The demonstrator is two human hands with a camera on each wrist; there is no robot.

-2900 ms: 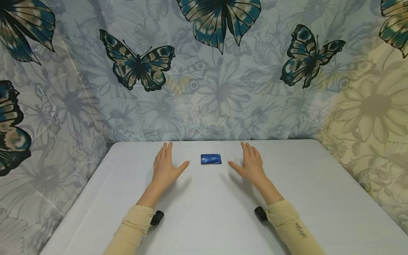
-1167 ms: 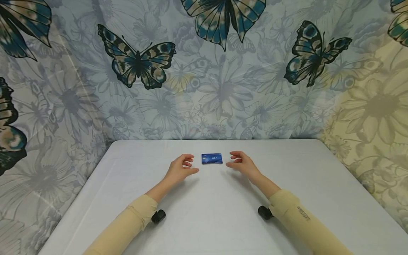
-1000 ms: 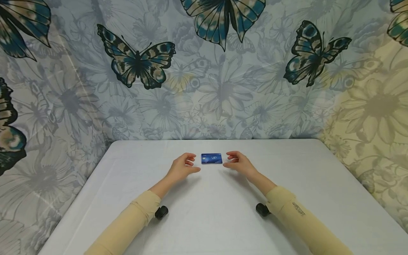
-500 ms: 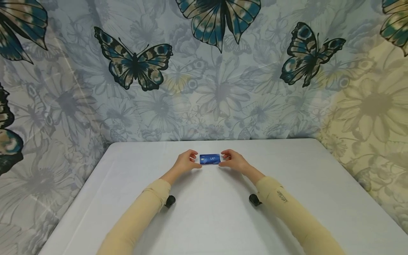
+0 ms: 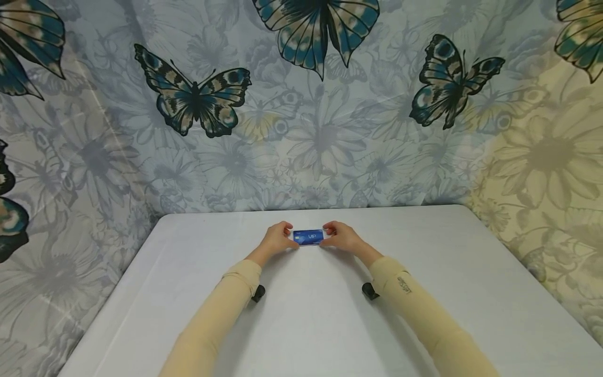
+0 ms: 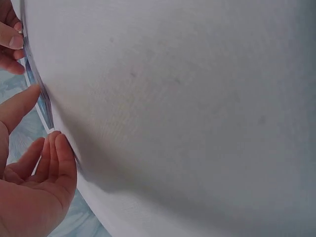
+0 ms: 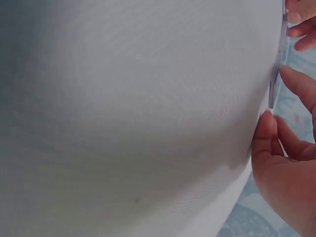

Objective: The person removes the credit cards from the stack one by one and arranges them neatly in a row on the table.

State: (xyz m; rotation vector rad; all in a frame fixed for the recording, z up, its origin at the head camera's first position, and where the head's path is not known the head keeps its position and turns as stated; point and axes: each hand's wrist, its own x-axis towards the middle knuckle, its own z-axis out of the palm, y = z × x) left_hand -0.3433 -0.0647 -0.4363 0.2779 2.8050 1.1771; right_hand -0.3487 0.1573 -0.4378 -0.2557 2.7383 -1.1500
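A blue bank-style card [image 5: 308, 237] marked "VIP" lies flat near the table's far edge, its long side toward me. In the left wrist view the card's side [image 6: 48, 109] looks layered, so it may be a small stack. My left hand [image 5: 275, 239] is at its left end, thumb by the near corner and bent fingertips beside the end. Mirroring it, my right hand [image 5: 344, 238] has its thumb at the near right corner and loosely bent fingers just off the right end. Neither hand shows a firm pinch.
A white-covered table [image 5: 311, 324] spreads beneath both arms. Behind its far edge hangs a butterfly-and-flower backdrop [image 5: 325, 136]. Black wrist cameras, one on the left [image 5: 258, 293] and one on the right [image 5: 369, 291], sit under the yellow sleeves.
Both hands, earlier spread wide on either side, have bent their fingers and moved inward to the card's ends. The card stays on the table; the view shifts slightly.
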